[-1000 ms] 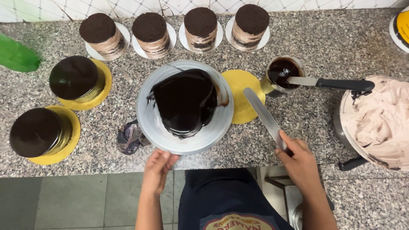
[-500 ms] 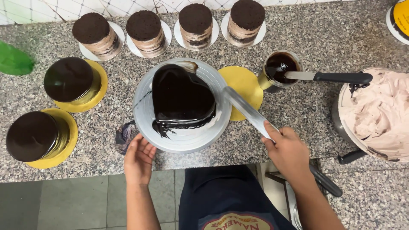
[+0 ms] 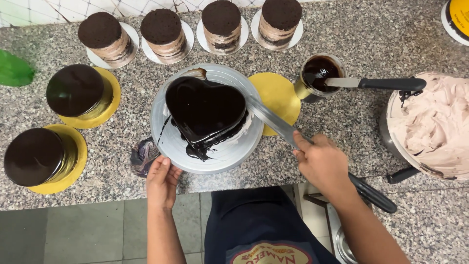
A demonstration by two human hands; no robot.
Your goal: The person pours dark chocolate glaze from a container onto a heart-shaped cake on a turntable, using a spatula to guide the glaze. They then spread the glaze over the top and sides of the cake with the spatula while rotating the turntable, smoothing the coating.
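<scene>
Your right hand (image 3: 325,164) is closed around a long palette knife (image 3: 273,121); the blade runs up and left, its tip touching the right side of the heart-shaped chocolate cake (image 3: 205,107). The cake sits on the grey turntable (image 3: 229,154), centre of the speckled stone counter (image 3: 342,117), glaze dripping off the heart's point onto the plate. Your left hand (image 3: 161,181) lies open, fingertips against the turntable's near-left edge, gripping nothing. A crumpled wrapper (image 3: 141,155) lies just beside that hand.

Around it: two glazed round cakes (image 3: 73,90) on yellow boards at left, four unglazed layered cakes (image 3: 163,29) along the back. A bare yellow board (image 3: 279,95) is partly tucked under the turntable's right side. A cup of chocolate (image 3: 320,73) with a second knife resting across it; pan of pinkish cream (image 3: 435,127) at far right
</scene>
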